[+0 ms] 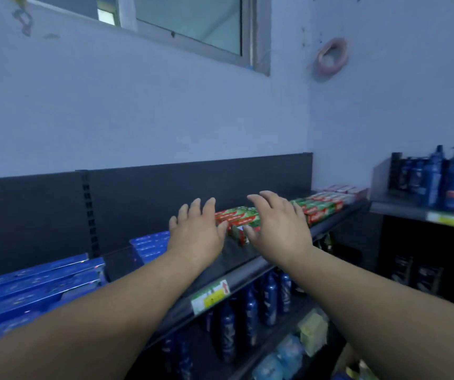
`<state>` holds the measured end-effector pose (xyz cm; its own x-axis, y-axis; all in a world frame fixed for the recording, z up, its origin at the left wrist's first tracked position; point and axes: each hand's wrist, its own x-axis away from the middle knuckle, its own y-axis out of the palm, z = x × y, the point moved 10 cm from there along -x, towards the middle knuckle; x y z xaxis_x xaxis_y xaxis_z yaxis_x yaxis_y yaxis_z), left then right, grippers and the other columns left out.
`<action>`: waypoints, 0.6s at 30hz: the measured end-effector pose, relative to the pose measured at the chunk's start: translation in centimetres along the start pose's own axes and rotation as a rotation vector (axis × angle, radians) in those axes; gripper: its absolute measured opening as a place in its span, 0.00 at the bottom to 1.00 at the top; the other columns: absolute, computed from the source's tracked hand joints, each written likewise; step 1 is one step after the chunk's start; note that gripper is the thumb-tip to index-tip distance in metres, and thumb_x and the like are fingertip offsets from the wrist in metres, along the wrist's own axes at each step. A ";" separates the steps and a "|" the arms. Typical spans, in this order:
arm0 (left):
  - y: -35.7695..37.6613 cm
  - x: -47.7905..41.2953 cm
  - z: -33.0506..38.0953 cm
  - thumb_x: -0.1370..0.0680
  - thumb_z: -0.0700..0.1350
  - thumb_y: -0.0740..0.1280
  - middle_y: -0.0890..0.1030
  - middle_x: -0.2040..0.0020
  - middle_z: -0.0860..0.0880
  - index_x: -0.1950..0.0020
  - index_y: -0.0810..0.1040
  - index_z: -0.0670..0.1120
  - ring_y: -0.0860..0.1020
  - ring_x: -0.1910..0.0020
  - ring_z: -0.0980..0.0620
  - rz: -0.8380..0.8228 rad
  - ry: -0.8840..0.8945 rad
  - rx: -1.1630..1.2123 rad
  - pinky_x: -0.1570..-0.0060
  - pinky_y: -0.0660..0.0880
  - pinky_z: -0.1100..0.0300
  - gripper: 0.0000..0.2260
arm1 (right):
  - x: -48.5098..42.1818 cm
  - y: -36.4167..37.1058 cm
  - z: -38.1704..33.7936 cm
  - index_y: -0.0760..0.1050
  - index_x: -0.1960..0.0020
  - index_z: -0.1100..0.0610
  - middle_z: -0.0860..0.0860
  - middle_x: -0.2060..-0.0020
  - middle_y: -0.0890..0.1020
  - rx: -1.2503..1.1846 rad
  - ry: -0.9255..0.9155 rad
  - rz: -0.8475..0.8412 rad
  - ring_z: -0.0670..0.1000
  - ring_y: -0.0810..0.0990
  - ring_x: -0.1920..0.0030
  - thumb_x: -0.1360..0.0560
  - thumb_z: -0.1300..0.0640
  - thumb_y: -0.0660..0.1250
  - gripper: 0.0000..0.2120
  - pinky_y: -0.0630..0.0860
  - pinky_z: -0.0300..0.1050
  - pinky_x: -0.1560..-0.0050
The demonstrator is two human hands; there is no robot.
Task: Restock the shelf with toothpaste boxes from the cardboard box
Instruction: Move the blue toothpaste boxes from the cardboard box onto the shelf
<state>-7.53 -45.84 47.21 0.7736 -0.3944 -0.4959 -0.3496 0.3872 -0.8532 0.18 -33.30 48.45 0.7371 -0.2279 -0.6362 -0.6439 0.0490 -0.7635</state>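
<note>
A stack of red-and-green toothpaste boxes (238,216) lies on the dark top shelf (236,272), between my two hands. My left hand (195,234) is at the stack's left end, fingers straight and spread, thumb near the boxes. My right hand (278,223) lies over the stack's right end, fingers relaxed, thumb touching the front box. Neither hand curls round a box. More red-and-green boxes (320,208) run along the shelf to the right. The cardboard box is out of view.
Blue boxes (34,283) fill the shelf's left part, with another blue stack (149,244) beside my left hand. Blue bottles (250,314) stand on the shelf below and on a side shelf (439,182) at the right. A yellow price label (210,296) hangs on the shelf edge.
</note>
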 end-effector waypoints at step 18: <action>8.5 8.0 33.4 0.19 0.59 0.52 0.52 0.21 0.46 0.22 0.49 0.51 0.51 0.23 0.43 -0.091 0.270 0.104 0.26 0.52 0.44 0.28 | 16.8 -11.6 32.0 0.57 0.24 0.46 0.49 0.24 0.58 0.193 0.334 -0.025 0.53 0.57 0.25 0.24 0.42 0.63 0.31 0.54 0.58 0.25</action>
<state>13.34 -17.89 41.36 0.6256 -0.6335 -0.4553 -0.2184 0.4180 -0.8818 26.65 -6.58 43.10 0.6242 -0.5336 -0.5707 -0.5528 0.2145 -0.8052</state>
